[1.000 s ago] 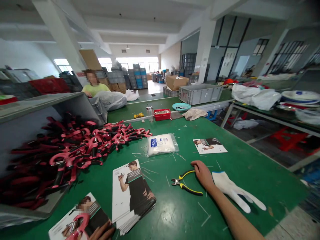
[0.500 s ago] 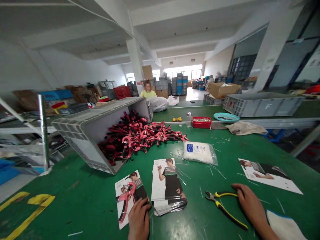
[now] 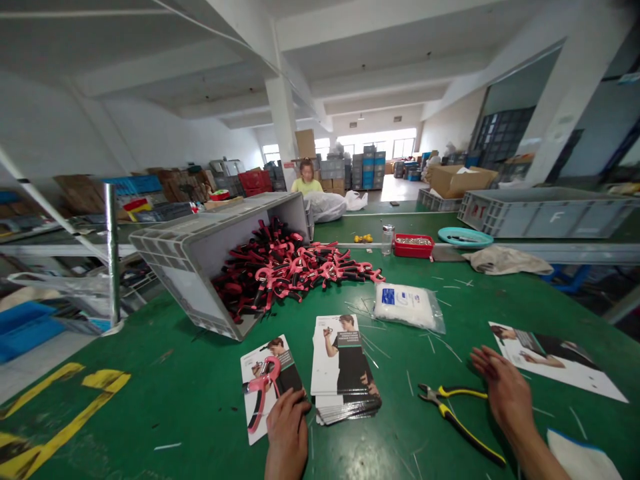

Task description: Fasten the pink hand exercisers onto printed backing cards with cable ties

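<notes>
Left hand on card, right hand spread.

The cards are glossy paper; the pliers metal, grips seemingly plastic.

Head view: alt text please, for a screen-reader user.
A person's left hand rests on a printed card with a pink hand gripper on it, on a green workbench, while the right hand is beside yellow-handled pliers. Between them lies a stack of printed cards; a tipped grey crate spills pink-and-black grippers.
</notes>
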Demonstrator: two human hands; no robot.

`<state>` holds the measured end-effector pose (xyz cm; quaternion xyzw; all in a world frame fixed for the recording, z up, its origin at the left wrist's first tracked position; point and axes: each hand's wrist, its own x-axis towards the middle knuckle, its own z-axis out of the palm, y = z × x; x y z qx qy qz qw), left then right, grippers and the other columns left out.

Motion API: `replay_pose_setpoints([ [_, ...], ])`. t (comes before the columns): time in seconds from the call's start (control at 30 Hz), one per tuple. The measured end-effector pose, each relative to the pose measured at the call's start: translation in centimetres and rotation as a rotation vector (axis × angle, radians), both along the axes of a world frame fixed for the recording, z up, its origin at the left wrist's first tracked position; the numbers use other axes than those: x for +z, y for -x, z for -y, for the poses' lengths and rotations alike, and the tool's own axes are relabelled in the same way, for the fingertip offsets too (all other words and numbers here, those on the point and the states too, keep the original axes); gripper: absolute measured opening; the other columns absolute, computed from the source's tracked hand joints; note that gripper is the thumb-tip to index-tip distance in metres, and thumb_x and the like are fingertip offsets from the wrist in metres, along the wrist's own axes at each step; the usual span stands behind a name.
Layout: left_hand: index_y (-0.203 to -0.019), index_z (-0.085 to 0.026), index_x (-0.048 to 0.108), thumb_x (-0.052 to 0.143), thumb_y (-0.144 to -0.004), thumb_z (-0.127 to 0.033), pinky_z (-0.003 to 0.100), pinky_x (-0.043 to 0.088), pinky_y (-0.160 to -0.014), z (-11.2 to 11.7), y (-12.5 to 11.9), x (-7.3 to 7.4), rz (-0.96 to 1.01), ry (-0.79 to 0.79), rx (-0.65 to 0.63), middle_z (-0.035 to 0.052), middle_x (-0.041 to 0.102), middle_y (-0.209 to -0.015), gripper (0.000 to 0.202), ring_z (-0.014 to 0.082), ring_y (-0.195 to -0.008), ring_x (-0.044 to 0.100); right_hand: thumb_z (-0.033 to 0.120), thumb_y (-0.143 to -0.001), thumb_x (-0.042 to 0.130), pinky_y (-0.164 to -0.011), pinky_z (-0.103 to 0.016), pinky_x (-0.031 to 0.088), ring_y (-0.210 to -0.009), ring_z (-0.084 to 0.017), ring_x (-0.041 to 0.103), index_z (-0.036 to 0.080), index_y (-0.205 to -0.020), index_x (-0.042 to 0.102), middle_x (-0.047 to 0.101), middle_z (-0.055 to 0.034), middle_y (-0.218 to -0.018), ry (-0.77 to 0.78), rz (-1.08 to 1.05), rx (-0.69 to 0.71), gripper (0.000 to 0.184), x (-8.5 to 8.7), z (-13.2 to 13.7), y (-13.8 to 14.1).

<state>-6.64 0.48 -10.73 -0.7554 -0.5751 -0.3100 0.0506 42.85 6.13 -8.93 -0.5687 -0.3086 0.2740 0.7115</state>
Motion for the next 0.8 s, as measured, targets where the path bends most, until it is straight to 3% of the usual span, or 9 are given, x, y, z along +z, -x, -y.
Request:
replay_pose_setpoints([
  [0.2,-0.095,-0.023,0.071,0.052,-0.084,-0.013,0.05,0.045,-0.093,-0.2,0.2,-0.2,0.009,-0.018,-0.02,0.0083,0.07,-0.115,0.025,0.0311,-0.118,0.056,0.047,-0.077,0.069,-0.102,-0.046,0.046,-0.1,-0.024,0.069,0.017,-0.104,0.068,0.071,-0.0111,-0.107,-0.089,-0.11,0.119,0.04,1.2,-6.2,-0.9],
  [0.33,-0.094,-0.023,0.071,0.051,-0.084,-0.012,0.05,0.045,-0.092,-0.2,-0.1,0.0,0.03,-0.043,-0.022,0.0083,0.071,-0.112,0.025,0.0308,-0.115,0.057,0.048,-0.078,0.065,-0.109,-0.047,0.04,-0.104,-0.025,0.068,0.018,-0.101,0.069,0.071,-0.0118,-0.105,-0.108,-0.232,0.158,0.038,1.7,-8.8,-0.9],
  [0.6,-0.092,-0.021,0.073,0.046,-0.086,-0.014,0.051,0.046,-0.094,0.1,-0.7,0.5,0.094,0.014,0.036,0.0107,0.07,-0.112,0.029,0.0309,-0.117,0.057,0.052,-0.086,0.052,-0.111,-0.05,0.038,-0.113,-0.028,0.065,0.018,-0.103,0.066,0.069,-0.0154,-0.112,-0.03,-0.353,0.261,0.04,-0.4,-10.2,0.0],
  [0.7,-0.089,-0.022,0.074,0.049,-0.087,-0.018,0.051,0.048,-0.092,-0.1,-1.1,0.5,0.142,0.011,-0.011,0.0102,0.072,-0.11,0.025,0.0315,-0.115,0.059,0.059,-0.087,0.048,-0.11,-0.053,0.038,-0.117,-0.03,0.062,0.019,-0.105,0.065,0.067,-0.0167,-0.118,-0.036,-0.359,0.262,0.047,0.3,-10.7,-1.0],
  [0.8,-0.101,-0.023,0.072,0.052,-0.09,-0.028,0.047,0.049,-0.094,0.2,-0.7,2.0,0.365,0.019,-0.011,0.0093,0.071,-0.114,0.023,0.0293,-0.115,0.06,0.064,-0.085,0.046,-0.111,-0.056,0.037,-0.123,-0.032,0.058,0.02,-0.108,0.063,0.062,-0.0185,-0.129,-0.031,-0.353,0.258,0.053,1.6,-10.4,-1.0],
])
